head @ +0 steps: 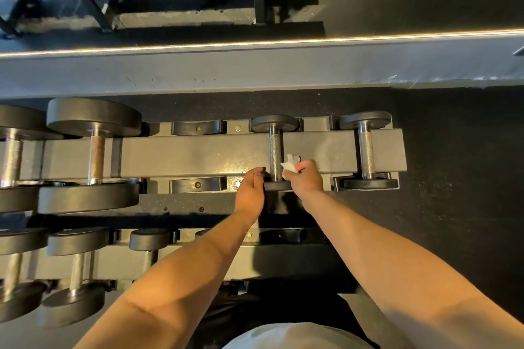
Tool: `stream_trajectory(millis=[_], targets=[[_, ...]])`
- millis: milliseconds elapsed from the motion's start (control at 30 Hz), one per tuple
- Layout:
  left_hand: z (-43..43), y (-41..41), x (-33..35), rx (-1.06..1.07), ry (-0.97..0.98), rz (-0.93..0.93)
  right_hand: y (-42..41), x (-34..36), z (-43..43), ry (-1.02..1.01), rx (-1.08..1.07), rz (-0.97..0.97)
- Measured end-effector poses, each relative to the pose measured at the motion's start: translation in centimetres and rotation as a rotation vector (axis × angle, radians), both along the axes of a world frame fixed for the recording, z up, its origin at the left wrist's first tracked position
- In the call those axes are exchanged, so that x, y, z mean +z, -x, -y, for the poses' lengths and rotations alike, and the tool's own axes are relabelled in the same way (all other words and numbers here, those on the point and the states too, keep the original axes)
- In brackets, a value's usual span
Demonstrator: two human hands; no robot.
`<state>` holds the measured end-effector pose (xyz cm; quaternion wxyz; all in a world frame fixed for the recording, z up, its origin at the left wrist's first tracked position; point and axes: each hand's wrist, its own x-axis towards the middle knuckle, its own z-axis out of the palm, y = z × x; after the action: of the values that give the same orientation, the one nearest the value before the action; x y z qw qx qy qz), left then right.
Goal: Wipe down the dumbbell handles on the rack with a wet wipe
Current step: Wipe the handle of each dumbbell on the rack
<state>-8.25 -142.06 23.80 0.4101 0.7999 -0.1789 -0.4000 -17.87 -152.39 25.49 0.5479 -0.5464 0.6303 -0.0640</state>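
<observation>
Two hands meet at a dumbbell [274, 123] near the rack's [198, 156] right end: left hand [251, 187] grips its near head, right hand [309, 177] pinches the wet wipe [290, 163] against the handle [275, 150]. Bunched, it may miss the underside.

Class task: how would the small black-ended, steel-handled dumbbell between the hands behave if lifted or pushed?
The small black-ended dumbbell is probably rigid and heavy for its size: steel bar, thick heads. Off the grey rack, the round heads would likely roll. The knurled handle should resist slipping, even damp from the white wet wipe.
</observation>
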Motion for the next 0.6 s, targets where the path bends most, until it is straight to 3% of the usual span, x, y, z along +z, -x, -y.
stream_trajectory(millis=[100, 300, 500, 600], targets=[[-0.4, 0.4, 0.5, -0.033, 0.015, -0.011, -0.5, 0.1, -0.1, -0.061, 0.030, 0.051], [-0.9, 0.5, 1.0, -0.048, 0.121, -0.028, -0.7, 0.3, -0.8, 0.138, 0.189, -0.043], [-0.6, 0.2, -0.2, -0.201, 0.209, 0.230, 0.1, 0.9, -1.1, 0.129, 0.336, -0.010], [-0.6, 0.1, -0.7, -0.214, 0.160, 0.234, -0.5, 0.2, -1.4, 0.053, 0.317, 0.061]])
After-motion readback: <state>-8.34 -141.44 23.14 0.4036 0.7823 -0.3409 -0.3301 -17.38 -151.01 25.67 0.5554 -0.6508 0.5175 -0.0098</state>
